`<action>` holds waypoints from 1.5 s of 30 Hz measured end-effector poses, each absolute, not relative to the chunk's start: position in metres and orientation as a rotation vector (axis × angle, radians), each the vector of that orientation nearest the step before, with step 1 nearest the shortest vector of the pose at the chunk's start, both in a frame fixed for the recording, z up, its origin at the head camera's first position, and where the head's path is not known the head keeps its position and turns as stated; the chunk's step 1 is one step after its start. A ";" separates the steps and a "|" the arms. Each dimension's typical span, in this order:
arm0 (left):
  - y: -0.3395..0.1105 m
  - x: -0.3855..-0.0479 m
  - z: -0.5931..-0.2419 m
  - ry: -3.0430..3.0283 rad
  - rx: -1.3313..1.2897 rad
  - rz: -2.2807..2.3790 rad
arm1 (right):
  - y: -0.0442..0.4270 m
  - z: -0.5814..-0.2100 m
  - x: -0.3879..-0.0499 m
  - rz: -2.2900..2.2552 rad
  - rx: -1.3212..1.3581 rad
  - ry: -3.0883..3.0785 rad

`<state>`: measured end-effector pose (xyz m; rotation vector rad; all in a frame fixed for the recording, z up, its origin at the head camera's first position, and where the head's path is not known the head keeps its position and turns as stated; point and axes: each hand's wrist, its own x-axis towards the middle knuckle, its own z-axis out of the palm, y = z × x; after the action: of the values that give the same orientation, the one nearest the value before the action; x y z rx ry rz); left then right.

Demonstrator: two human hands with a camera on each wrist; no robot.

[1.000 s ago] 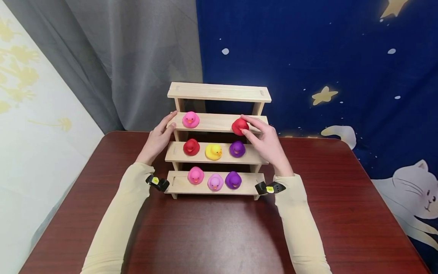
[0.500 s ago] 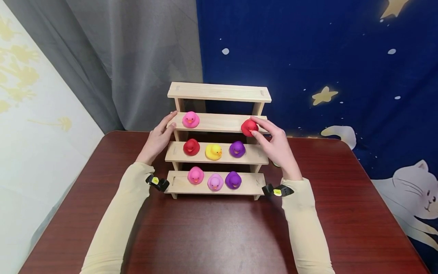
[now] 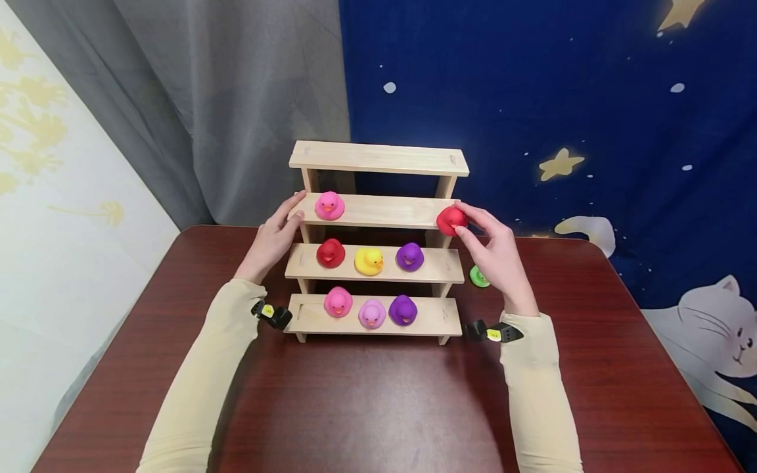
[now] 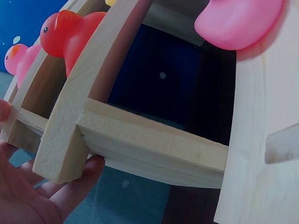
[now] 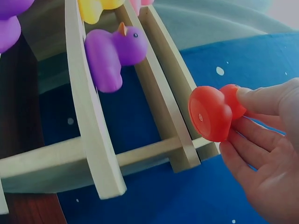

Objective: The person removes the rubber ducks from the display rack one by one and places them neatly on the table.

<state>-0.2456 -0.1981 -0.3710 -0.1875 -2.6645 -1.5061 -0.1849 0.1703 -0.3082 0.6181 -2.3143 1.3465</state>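
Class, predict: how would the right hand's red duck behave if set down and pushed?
Probably light: the right hand pinches the red duck. Its broad underside suggests sliding rather than rolling. Its smooth surface may feel slippery.

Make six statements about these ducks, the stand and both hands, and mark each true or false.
1. The right hand holds a red duck. True.
2. The left hand also holds a duck. False: it holds the left end of the wooden stand.
3. The bottom shelf bears three ducks. True.
4. The yellow duck stands between two purple ducks. False: it stands between a second red duck and a purple duck.
5. The green duck sits on the bottom shelf. False: it sits on the table, beside the stand.
6. The right wrist view shows the held duck's underside. True.
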 end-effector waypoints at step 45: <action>-0.197 -0.243 -0.368 -2.667 -0.184 -1.513 | 0.230 -0.336 -0.178 1.380 0.466 -2.202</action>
<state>-0.2429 -0.1968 -0.3678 -0.1842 -2.6669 -1.5127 -0.1781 0.2300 -0.3359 0.4657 -2.2019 1.3797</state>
